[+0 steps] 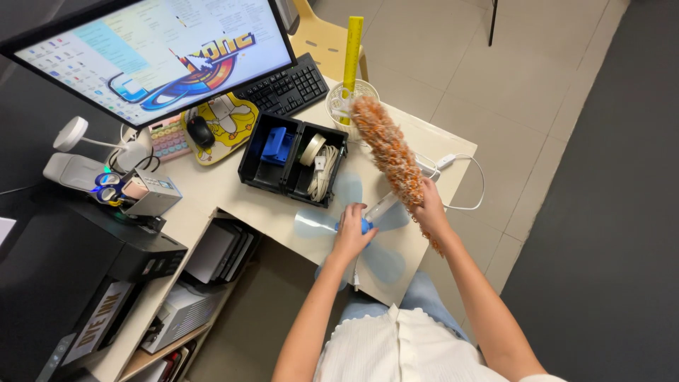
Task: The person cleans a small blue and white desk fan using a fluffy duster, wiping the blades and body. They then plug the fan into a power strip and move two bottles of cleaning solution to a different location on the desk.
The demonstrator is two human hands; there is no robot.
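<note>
On the left we see a black printer [78,269] under the desk [212,191] edge, and above it a large monitor [155,53] with a black keyboard [286,88] beside. A black plastic organizer box [291,159] with two compartments stands in the middle of the desk. Just right of it lies the fan blade [357,237], pale blue and half transparent, with rounded petals around a darker blue hub, at the near desk edge. Our left hand [350,233] presses closed on its hub. Our right hand [430,209], just beside the blade, grips the handle of a fluffy orange duster [385,145], whose long soft head points away toward a white fan grille [346,102].
</note>
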